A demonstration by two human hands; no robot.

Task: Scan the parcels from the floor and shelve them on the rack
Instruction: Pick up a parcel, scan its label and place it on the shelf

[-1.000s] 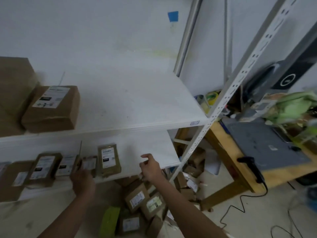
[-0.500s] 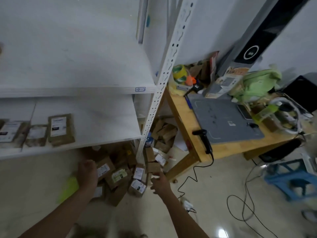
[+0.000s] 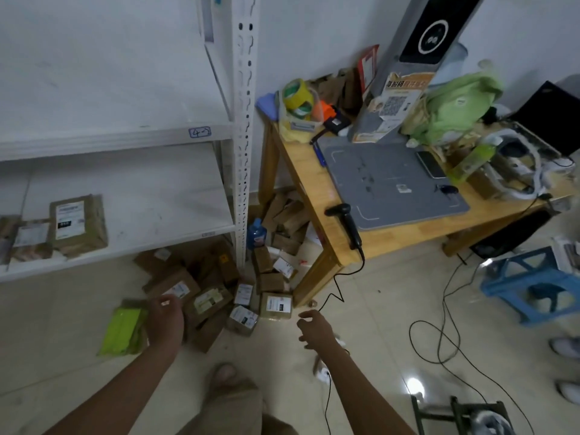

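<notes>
Several brown cardboard parcels with white labels lie heaped on the floor under the white rack and beside the table leg. My left hand hovers over the left side of the heap, fingers loosely curled, holding nothing. My right hand is open with fingers spread, just right of a labelled parcel. A black handheld scanner lies on the wooden table with its cable trailing to the floor. A few parcels stand on the lower rack shelf.
A green padded bag lies left of the heap. The table carries a grey mat, tape rolls, a phone and green cloth. A blue stool and loose cables are on the tiled floor at right. My foot shows below.
My view has swung from the shelves down to the floor heap. Both hands dropped from the lower shelf edge towards the parcels on the floor.
</notes>
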